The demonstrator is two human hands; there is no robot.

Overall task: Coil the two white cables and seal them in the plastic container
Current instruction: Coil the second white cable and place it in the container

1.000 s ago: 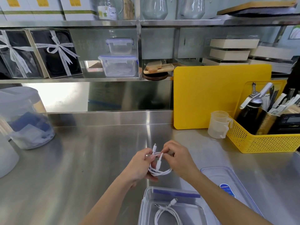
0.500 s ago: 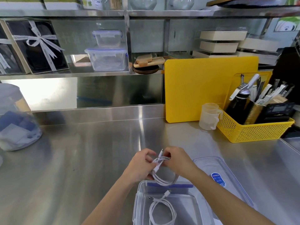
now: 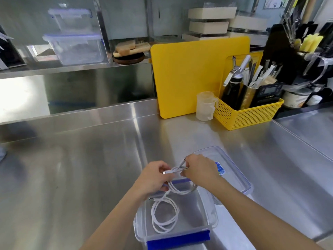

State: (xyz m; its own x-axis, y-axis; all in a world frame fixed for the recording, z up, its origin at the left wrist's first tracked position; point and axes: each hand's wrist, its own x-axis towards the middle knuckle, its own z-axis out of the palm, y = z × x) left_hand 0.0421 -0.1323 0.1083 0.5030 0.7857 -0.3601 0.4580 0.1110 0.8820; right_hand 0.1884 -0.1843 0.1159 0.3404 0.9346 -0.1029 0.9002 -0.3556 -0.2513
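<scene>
A clear plastic container (image 3: 207, 212) with blue clips stands open on the steel counter near me. One coiled white cable (image 3: 164, 216) lies on its floor. Both hands hold a second white cable (image 3: 180, 187) just above the container's far rim. My left hand (image 3: 155, 178) pinches its plug end and loops. My right hand (image 3: 200, 171) grips the other end, and the coil hangs down between them. The clear lid (image 3: 232, 170) with a blue label lies flat on the counter to the right, partly under my right hand.
A yellow cutting board (image 3: 191, 78) leans against the back wall. Beside it stand a small clear measuring cup (image 3: 205, 106) and a yellow basket (image 3: 246, 116) of utensils. Shelves behind hold clear containers (image 3: 75, 47) and boxes. Bare steel counter (image 3: 72, 168) spreads to the left.
The view has tilted down and right. Both hands have moved the held cable nearer to me, over the container's far rim, and its coil has loosened and hangs lower.
</scene>
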